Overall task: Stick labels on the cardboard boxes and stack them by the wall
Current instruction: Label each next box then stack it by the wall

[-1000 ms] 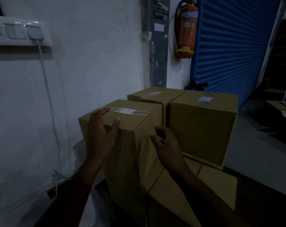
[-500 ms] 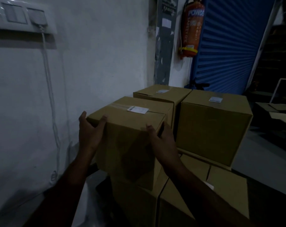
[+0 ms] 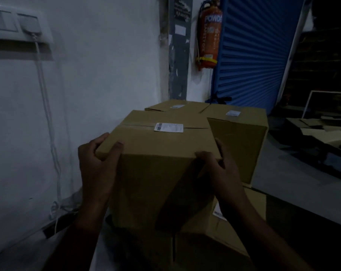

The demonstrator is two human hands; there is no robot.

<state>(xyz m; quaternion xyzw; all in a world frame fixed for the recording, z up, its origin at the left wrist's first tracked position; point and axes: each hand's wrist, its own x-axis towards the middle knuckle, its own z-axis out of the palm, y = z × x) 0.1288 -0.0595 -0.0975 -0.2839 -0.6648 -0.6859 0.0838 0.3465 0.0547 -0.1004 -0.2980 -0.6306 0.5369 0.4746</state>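
A brown cardboard box (image 3: 157, 173) with a white label (image 3: 168, 127) on its taped top sits on the stack beside the white wall (image 3: 91, 85). My left hand (image 3: 96, 161) grips its near left top corner, thumb on the front face. My right hand (image 3: 218, 165) grips the near right top corner. Two more labelled boxes stand behind it: one at the back (image 3: 177, 106) and one to the right (image 3: 242, 137). Lower boxes (image 3: 220, 237) carry them, one showing a label (image 3: 218, 212).
A red fire extinguisher (image 3: 209, 34) hangs beside a blue roller shutter (image 3: 257, 51). A switch panel (image 3: 17, 26) with a white cable (image 3: 48, 122) runs down the wall on the left. Flat cardboard and dark items (image 3: 322, 137) lie at the right on the floor.
Both hands moved from the box's sides to its near top corners and now grip them. The box has turned squarer to the wall and sits nearer the camera.
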